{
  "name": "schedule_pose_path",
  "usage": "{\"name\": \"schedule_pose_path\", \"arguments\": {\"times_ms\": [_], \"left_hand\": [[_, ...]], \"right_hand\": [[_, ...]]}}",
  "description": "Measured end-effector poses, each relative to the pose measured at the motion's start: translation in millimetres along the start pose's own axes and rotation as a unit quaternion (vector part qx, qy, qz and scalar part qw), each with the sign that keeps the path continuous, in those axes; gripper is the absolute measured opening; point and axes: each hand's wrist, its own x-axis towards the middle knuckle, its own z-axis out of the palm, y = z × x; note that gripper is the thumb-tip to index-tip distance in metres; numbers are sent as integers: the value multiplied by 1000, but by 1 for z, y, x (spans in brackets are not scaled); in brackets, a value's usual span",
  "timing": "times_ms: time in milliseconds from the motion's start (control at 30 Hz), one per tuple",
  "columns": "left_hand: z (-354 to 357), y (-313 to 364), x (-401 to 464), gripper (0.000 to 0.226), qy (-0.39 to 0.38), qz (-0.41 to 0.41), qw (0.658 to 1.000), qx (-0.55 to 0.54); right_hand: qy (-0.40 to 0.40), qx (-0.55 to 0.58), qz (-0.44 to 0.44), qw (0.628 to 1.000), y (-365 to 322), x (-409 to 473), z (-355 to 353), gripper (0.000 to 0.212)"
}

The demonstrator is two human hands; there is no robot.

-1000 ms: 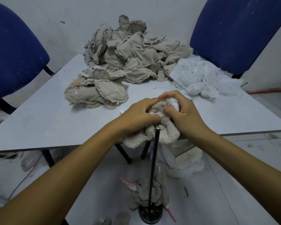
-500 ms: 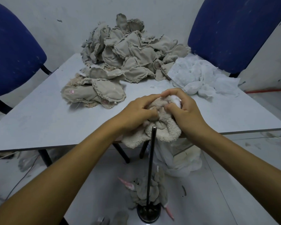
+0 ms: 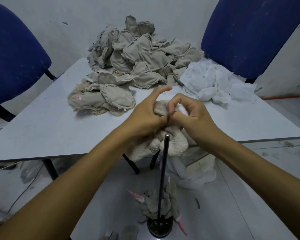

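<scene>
A: Bare white wall at the back. In front of it is a pale grey rectangular table [image 3: 42, 132]. The left blue padded chair [image 3: 16, 66] and the right blue padded chair [image 3: 249, 35] stand at its far corners.

B: On the table?

A: A big heap of flat beige fabric toy shells [image 3: 137, 54] sits far middle, with a few spilled toward the near left. A loose pile of white gauzy filling [image 3: 213, 84] lies just beside the heap on the right.

B: Hands?

A: Both are over the near table edge, meeting at the thumbs. The left hand [image 3: 145, 115] grips a crumpled beige fleece toy skin [image 3: 173, 144]. Its thumb and lower fingers are curled into the fleece, and its index finger sticks out straight toward the heap. The right hand [image 3: 192, 113] has its fingers curled tight, pinching a small wad of white stuffing [image 3: 183, 110] against the top of the skin.

B: Skin position?

A: Top end is between the two hands. The bulk hangs below them, past the table edge. Can't tell if any of it rests on the table.

B: Fixture?

A: A thin dark metal rod [image 3: 163, 179] stands upright from a round black base [image 3: 160, 226] on the floor. Its tip ends right in front of the hanging fleece. Can't tell if they touch.

B: Floor?

A: Grey-beige plush pieces with pink bits [image 3: 154, 203] are bunched round the rod's foot. A white plastic bag [image 3: 194, 172] is slumped under the table, behind the rod.
</scene>
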Motion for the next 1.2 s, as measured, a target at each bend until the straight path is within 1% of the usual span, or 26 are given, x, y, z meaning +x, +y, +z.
{"name": "schedule_pose_path", "arguments": {"times_ms": [67, 133, 167, 200, 233, 267, 333, 367, 400, 433, 500, 567, 600, 633, 667, 733, 767, 800, 867, 933, 1000, 1033, 1067, 1100, 1167, 1200], "left_hand": [[2, 2, 1, 96, -56, 7, 998, -31], [1, 4, 1, 109, -79, -10, 997, 1], [3, 6, -1, 106, -67, -1, 997, 35], [7, 6, -3, 96, -46, 17, 998, 33], [9, 6, -3, 83, -26, 31, 999, 3], [9, 6, -3, 73, -29, 26, 998, -56], [4, 6, -3, 70, -80, -4, 982, -170], [0, 5, -3, 71, -102, -14, 976, -191], [-4, 5, -2, 71, -103, -20, 976, -189], [-6, 6, -3, 69, -78, -20, 981, -176], [-4, 7, -6, 57, 41, -8, 992, -116], [0, 8, -8, 41, 170, 18, 985, 27], [2, 9, -8, 38, 198, 27, 976, 88], [2, 9, -7, 40, 193, 27, 974, 112], [1, 9, -6, 48, 162, 14, 982, 101], [-3, 8, -6, 71, 80, -14, 996, 46], [-6, 7, -7, 79, 56, -20, 998, 34], [-7, 7, -9, 81, 50, -18, 998, 23], [-4, 6, -12, 69, 71, -2, 997, -5], [3, 10, -12, 50, 104, 3, 994, -40], [4, 16, -9, 33, 159, -20, 981, -109], [0, 18, -8, 28, 170, -38, 974, -146], [-4, 21, -7, 26, 161, -51, 972, -165], [-7, 22, -7, 27, 138, -55, 976, -157], [-11, 22, -10, 40, 83, -51, 989, -108], [-13, 24, -11, 45, 61, -56, 991, -106]], "right_hand": [[-9, -16, -9, 1000, -4, 1, -6, 16], [-14, 7, -15, 1000, -8, 2, -12, 23], [-18, 20, -19, 999, -12, 3, -13, 26], [-23, 23, -23, 999, -15, 5, -13, 28], [-26, 20, -23, 999, -17, 7, -12, 29], [-21, 14, -22, 999, -19, 9, -11, 30], [3, 2, -17, 1000, -19, 15, -11, 27], [18, 2, -12, 1000, -19, 16, -13, 24], [31, 8, -6, 999, -19, 17, -15, 21], [37, 18, 0, 999, -19, 17, -17, 19], [22, 36, 7, 999, -17, 16, -19, 24], [1, 47, 7, 999, -13, 13, -16, 26], [-2, 45, 4, 999, -12, 11, -14, 24], [0, 39, 1, 999, -11, 10, -12, 23], [1, 35, 0, 999, -10, 10, -12, 24], [2, 34, 1, 999, -13, 10, -16, 29], [-2, 41, 1, 999, -16, 11, -18, 33], [-15, 51, -1, 999, -19, 11, -20, 36], [-44, 69, -8, 997, -25, 12, -19, 38], [-54, 68, -10, 996, -28, 12, -18, 44], [-70, 12, -12, 997, -29, 15, -21, 61], [-75, -29, -13, 997, -30, 18, -22, 70], [-75, -60, -12, 995, -30, 20, -23, 77], [-71, -71, -9, 995, -30, 22, -23, 80], [-53, -86, -20, 995, -29, 21, -20, 77], [-37, -100, -34, 994, -29, 20, -19, 73]]}}
